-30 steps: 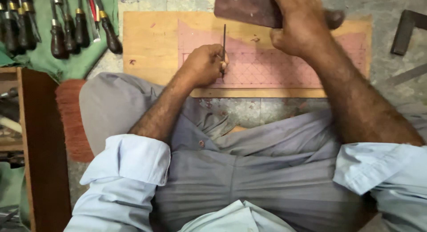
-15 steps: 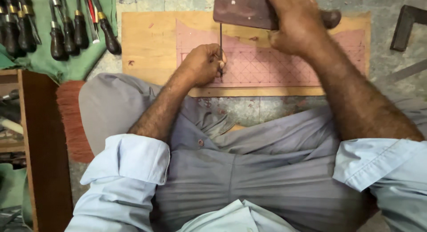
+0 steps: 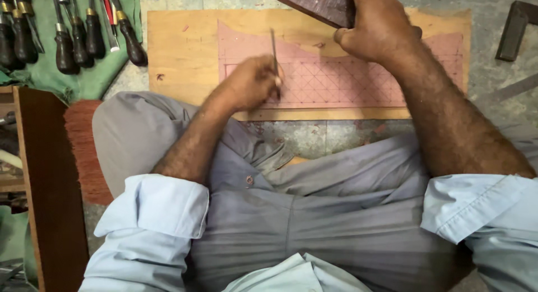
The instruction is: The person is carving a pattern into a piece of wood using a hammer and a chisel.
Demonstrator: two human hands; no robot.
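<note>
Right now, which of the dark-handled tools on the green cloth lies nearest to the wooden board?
The rightmost tool on the green cloth: its dark bulbous handle slants toward the wooden board and ends just short of its left edge. The other tools lie farther left.

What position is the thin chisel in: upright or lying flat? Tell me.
Upright: the left hand holds the thin chisel on end, tip on the pink patterned sheet, shaft rising above the hand.

Grey stone floor (image 3: 314, 138) (mottled), brown wooden furniture (image 3: 47, 185) at left.
</note>
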